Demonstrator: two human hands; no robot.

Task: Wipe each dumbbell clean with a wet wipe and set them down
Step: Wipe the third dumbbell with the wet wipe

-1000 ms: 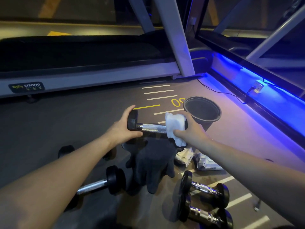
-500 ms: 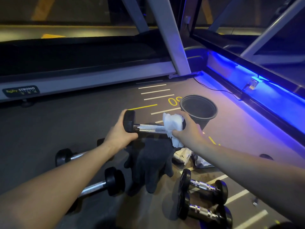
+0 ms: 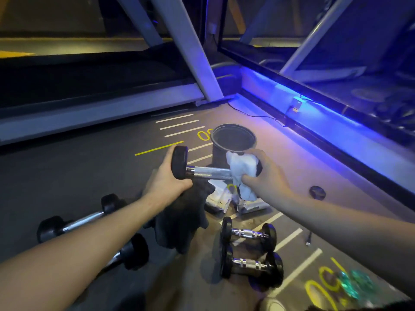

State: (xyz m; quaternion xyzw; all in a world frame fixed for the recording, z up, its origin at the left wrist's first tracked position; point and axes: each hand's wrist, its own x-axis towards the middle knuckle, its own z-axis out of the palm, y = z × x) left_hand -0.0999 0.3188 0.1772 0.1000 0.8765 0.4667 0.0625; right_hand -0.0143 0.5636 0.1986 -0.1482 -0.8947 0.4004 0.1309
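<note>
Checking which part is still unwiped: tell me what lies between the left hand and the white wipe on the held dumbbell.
In the head view, only the bare knurled chrome handle spans between the left hand and the crumpled white wet wipe.

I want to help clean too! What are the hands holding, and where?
Left hand holds the dumbbell by its left head; right hand wraps the wet wipe around its right head.

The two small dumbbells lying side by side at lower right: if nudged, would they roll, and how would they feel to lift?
The two small dumbbells have round black heads, so a sideways push would probably roll them. Their metal handles suggest they are heavy for their size. The ridged grip should resist slipping.
</note>
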